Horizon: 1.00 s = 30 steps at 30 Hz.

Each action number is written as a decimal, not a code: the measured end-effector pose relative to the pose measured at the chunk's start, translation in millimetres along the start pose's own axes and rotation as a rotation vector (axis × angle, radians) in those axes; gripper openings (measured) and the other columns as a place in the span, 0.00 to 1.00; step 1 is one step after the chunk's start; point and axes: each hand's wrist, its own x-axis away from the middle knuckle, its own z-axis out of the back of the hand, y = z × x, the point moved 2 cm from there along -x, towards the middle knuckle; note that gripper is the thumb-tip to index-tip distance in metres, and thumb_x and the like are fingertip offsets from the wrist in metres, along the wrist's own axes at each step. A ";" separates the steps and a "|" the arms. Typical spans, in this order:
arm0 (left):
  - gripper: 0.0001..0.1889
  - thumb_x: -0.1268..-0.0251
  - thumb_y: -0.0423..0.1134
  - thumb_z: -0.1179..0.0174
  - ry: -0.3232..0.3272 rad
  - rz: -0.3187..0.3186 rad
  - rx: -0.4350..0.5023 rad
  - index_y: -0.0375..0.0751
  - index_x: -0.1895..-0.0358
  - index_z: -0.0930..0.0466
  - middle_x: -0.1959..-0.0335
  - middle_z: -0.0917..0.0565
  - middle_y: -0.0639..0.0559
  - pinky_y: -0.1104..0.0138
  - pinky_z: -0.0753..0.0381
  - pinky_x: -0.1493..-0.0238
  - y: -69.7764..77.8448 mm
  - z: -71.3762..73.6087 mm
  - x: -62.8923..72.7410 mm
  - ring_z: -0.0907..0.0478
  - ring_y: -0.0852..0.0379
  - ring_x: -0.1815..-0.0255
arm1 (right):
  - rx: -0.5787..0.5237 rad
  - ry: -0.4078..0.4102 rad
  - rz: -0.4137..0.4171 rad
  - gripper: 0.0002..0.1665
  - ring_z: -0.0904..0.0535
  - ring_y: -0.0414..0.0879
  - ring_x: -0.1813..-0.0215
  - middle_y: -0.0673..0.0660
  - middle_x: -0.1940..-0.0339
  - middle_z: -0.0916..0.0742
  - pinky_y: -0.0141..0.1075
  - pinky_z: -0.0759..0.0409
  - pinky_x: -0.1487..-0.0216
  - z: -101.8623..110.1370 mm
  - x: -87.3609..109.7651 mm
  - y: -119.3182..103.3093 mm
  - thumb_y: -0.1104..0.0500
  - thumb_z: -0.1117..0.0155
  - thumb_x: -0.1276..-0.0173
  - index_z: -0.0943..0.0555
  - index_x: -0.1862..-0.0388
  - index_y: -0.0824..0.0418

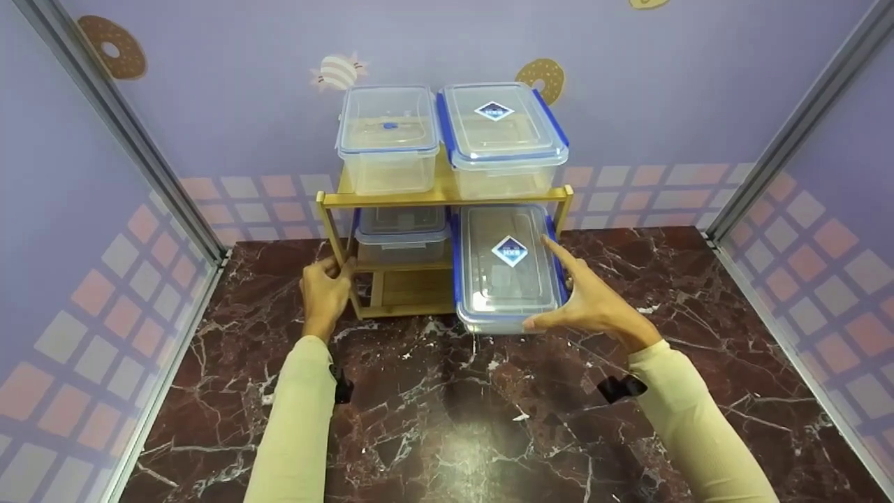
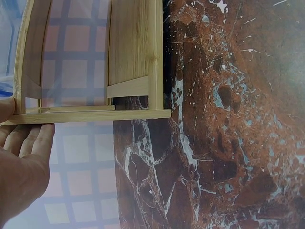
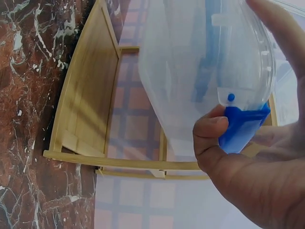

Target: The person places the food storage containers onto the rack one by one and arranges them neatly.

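My right hand point(image 1: 594, 297) grips a clear plastic food container point(image 1: 482, 283) with blue side latches and a diamond-shaped label on its lid. The container juts out from the middle level of a wooden rack point(image 1: 447, 198), its front tilted down. In the right wrist view, fingers curl by a blue latch point(image 3: 240, 131) while the clear wall point(image 3: 186, 71) stretches away toward the rack. My left hand point(image 1: 326, 297) holds the rack's left front post, thumb and fingers on either side of the post point(image 2: 90, 116) in the left wrist view.
Two lidded containers, one on the left point(image 1: 391, 171) and one on the right point(image 1: 506, 183), stand on the top shelf. Another container point(image 1: 404, 250) sits at the middle level's left. A low slatted shelf point(image 1: 415, 290) lies beneath. Dark marbled flooring point(image 1: 447, 405) surrounds the rack, with purple walls point(image 1: 244, 91) behind and beside.
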 end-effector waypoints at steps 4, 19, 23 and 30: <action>0.15 0.29 0.43 0.36 0.002 0.010 0.004 0.37 0.48 0.12 0.56 0.11 0.41 0.55 0.19 0.47 -0.8 0.7 1.1 0.14 0.45 0.55 | -0.053 0.026 -0.017 0.76 0.23 0.62 0.38 0.69 0.32 0.27 0.53 0.22 0.39 1.0 -1.0 -1.7 0.53 0.11 0.57 0.52 0.16 0.53; 0.15 0.29 0.43 0.36 0.003 0.004 0.000 0.36 0.48 0.12 0.57 0.11 0.40 0.54 0.20 0.45 1.5 1.6 2.0 0.15 0.45 0.53 | 0.086 0.205 0.020 0.61 0.17 0.61 0.49 0.68 0.40 0.19 0.50 0.15 0.53 3.4 -1.9 -7.7 0.45 0.14 0.52 0.34 0.24 0.64; 0.15 0.29 0.43 0.36 -0.001 0.003 -0.007 0.36 0.49 0.12 0.57 0.11 0.40 0.54 0.21 0.45 1.8 2.2 2.1 0.14 0.45 0.54 | 0.186 0.312 0.071 0.55 0.18 0.61 0.50 0.67 0.39 0.21 0.52 0.17 0.49 0.0 -2.7 -10.4 0.43 0.13 0.55 0.26 0.31 0.65; 0.14 0.30 0.43 0.35 0.012 -0.009 -0.025 0.36 0.51 0.12 0.57 0.10 0.41 0.53 0.22 0.42 4.1 1.5 1.6 0.15 0.45 0.52 | 0.345 0.531 0.236 0.37 0.24 0.57 0.51 0.62 0.48 0.18 0.49 0.26 0.49 -9.9 -5.9 -17.9 0.45 0.12 0.58 0.13 0.52 0.64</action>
